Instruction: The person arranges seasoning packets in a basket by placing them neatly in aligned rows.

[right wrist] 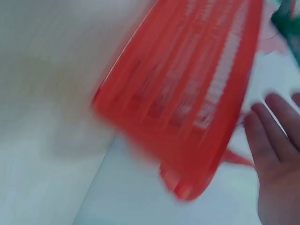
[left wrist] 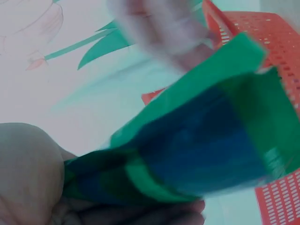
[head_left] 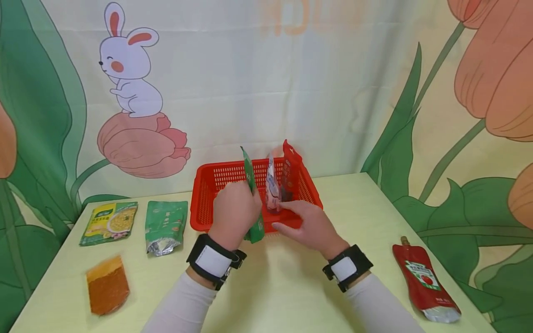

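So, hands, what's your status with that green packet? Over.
Left hand gripping green packet on edge by red basket's near rim. Right hand free, beside pink-and-white packet. That and red packet occupy basket's right side.

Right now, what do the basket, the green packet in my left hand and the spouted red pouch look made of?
Red basket: probably molded plastic, smooth-looking; its walls carry regular perforations. Green packet: likely plastic film or laminate, since it bends and creases; finish hard to judge. Spouted red pouch: seemingly flexible laminate, somewhat glossy; its silvery end hints at foil.
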Demonstrator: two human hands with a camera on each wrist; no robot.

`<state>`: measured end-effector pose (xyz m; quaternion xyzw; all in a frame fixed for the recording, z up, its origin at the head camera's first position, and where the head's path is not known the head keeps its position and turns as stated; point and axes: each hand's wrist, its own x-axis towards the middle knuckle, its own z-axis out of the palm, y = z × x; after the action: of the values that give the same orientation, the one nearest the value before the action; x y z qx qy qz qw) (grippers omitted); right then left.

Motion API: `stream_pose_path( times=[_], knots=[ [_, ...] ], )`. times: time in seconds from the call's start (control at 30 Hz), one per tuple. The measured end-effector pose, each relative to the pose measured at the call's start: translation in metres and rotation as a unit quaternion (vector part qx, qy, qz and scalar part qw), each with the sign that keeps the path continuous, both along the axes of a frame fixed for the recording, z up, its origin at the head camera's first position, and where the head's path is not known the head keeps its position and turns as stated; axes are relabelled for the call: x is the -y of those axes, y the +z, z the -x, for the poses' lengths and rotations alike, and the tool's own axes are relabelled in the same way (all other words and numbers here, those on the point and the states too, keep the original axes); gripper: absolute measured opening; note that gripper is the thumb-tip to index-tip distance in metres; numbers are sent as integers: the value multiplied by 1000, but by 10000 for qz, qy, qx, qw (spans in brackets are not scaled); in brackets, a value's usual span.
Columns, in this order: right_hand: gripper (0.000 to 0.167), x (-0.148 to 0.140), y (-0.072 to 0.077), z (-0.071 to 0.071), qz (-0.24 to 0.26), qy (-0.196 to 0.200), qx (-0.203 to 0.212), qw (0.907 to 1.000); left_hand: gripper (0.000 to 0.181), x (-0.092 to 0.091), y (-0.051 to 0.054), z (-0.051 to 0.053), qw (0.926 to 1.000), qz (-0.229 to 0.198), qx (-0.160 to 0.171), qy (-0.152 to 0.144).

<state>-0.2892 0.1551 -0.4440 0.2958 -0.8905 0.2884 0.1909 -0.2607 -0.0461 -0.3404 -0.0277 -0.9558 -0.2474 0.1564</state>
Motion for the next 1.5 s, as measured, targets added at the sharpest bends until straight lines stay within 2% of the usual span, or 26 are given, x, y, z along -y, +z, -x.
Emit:
stream_pose_path(
  times=[0.07,0.17,0.3,0.43,0.53,0.67,0.9,1.03,1.13,1.5],
  knots=[
    [52,-11,-1,12,-686,-159,407,9967,34,2,6,10,9996,-40,236,-122],
    [46,-21,-1,26,-1506,-157,903,9843,32,5,13,26,9980,-24,580,-248],
    [33,-21,2,39,-1843,36,1173,9758,27,7,20,47,9952,73,921,-317],
    [23,-16,3,48,-2151,67,1162,9696,24,6,20,68,9919,144,1201,-383],
    [18,-14,4,53,-2312,50,1135,9662,21,6,16,82,9893,47,1390,-448],
    [18,-14,4,56,-2268,135,1158,9669,20,7,8,101,9870,-156,1520,-488],
    [19,-16,1,57,-2233,48,1258,9666,20,11,-17,133,9833,-147,1723,-568],
    [19,-17,3,55,-2230,67,1293,9662,21,10,-29,144,9803,-363,1886,-455],
    [18,-17,4,55,-2228,96,1236,9669,19,7,-36,148,9787,-468,1956,-424],
    [20,-19,0,57,-2259,66,1246,9661,23,-3,-59,155,9698,-576,2303,-563]
  ],
)
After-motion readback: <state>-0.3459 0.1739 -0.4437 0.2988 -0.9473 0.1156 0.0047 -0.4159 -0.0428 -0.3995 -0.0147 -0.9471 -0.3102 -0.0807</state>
